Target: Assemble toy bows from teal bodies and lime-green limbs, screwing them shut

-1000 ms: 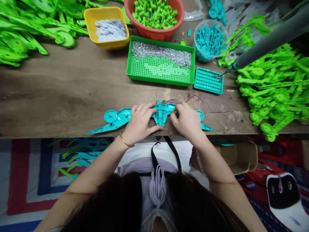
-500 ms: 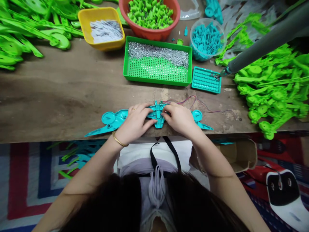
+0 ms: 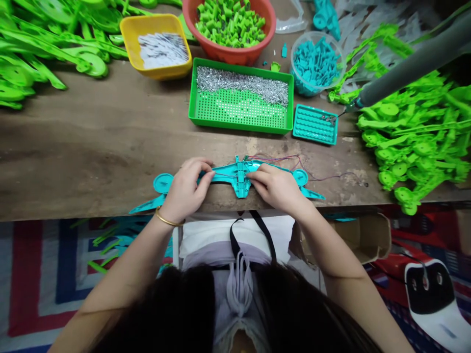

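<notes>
A long turquoise plastic shell (image 3: 241,182) with a disc at each end lies along the table's front edge, its ribbed inside facing up. My left hand (image 3: 187,189) is over its left arm, thumb and forefinger pinched on a thin dark red wire (image 3: 224,174) drawn from the shell's middle. At the right of the middle section rests my right hand (image 3: 275,186), its fingertips pressed together against the shell; what they grip there is hidden. More thin red and dark wires (image 3: 296,158) trail from the shell's top edge to the right over the wood.
Beyond the shell stand a green basket (image 3: 241,126) of small metal pieces, a turquoise tray (image 3: 314,139), a yellow bowl (image 3: 127,37), a red bowl (image 3: 187,19) and a clear tub (image 3: 292,63). A grey screwdriver (image 3: 397,68) hangs at right. Green parts (image 3: 415,132) pile up on both sides.
My left hand has moved left from the shell's middle, and a wire is now stretched from there to its fingers. My right hand stays nearly in place.
</notes>
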Demonstrator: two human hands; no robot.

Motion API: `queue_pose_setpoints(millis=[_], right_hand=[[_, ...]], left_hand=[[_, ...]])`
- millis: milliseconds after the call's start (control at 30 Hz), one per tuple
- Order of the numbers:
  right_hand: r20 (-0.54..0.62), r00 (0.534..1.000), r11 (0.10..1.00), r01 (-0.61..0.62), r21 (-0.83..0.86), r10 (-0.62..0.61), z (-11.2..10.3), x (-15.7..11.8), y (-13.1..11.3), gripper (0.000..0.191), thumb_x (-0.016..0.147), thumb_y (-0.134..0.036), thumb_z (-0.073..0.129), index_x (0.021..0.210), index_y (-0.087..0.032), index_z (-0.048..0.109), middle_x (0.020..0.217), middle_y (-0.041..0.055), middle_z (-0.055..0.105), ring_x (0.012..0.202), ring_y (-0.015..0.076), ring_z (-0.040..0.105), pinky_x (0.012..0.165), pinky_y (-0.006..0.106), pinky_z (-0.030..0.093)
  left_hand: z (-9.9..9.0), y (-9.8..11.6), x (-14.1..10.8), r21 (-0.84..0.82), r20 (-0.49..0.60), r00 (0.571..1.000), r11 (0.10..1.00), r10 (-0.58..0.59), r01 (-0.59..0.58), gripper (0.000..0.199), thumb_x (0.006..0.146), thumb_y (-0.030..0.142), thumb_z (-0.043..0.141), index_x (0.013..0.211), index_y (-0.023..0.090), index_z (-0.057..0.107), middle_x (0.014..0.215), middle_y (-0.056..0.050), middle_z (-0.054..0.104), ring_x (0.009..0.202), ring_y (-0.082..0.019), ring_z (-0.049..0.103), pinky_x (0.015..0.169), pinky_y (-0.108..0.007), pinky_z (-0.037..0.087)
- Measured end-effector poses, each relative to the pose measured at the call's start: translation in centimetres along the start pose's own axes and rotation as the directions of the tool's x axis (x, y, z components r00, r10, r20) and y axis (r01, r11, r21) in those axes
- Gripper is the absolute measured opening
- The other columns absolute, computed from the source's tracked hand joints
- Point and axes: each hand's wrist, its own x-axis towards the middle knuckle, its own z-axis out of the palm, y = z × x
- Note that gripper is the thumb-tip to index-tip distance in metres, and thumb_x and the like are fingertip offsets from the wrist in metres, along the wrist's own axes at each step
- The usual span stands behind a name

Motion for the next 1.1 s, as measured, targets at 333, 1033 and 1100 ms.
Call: queue_pose_setpoints(millis=[333,1033,1100], right_hand=[[0.148,0.984,0.942,0.140,-0.304,-0.099,-0.6,-0.2,-1.3,0.025,0.094,-0.027,0.044,0.105,-0.021,0.066,0.102,0.0089,0.063,0.091,0.0210,0.058,0.062,0.031,0.033],[-0.537,0.840,0.991,0.005,-0.131,-0.075,2.2,-3.4,1.2,0.047,0.093,-0.016,0.039,0.139,-0.021,0.047,0.126,0.0130,0.061,0.123,0.0225,0.052,0.102,0.041,0.042],[-0.674,0.738,0.989,-0.113,-0.097,0.018,3.1,-4.8,2.2,0.045,0.092,-0.020,0.045,0.137,-0.020,0.046,0.122,0.0149,0.062,0.120,0.0247,0.055,0.100,0.044,0.045]], left_hand=[[0.0,-0.2,0.3,0.002,-0.033,0.999,1.000,-0.017,0.017,0.012,0.092,0.029,0.048,0.083,0.022,0.052,0.102,-0.008,0.067,0.100,-0.022,0.062,0.089,-0.037,0.050],[0.5,-0.5,-0.2,-0.250,-0.274,0.924,0.948,-0.265,0.198,0.014,0.095,0.036,0.045,0.091,0.023,0.049,0.087,-0.002,0.067,0.083,-0.016,0.066,0.078,-0.032,0.054],[0.8,-0.2,-0.3,-0.323,-0.326,0.893,0.924,-0.311,0.204,0.017,0.095,0.040,0.046,0.091,0.024,0.048,0.089,-0.003,0.066,0.084,-0.017,0.067,0.081,-0.035,0.055]])
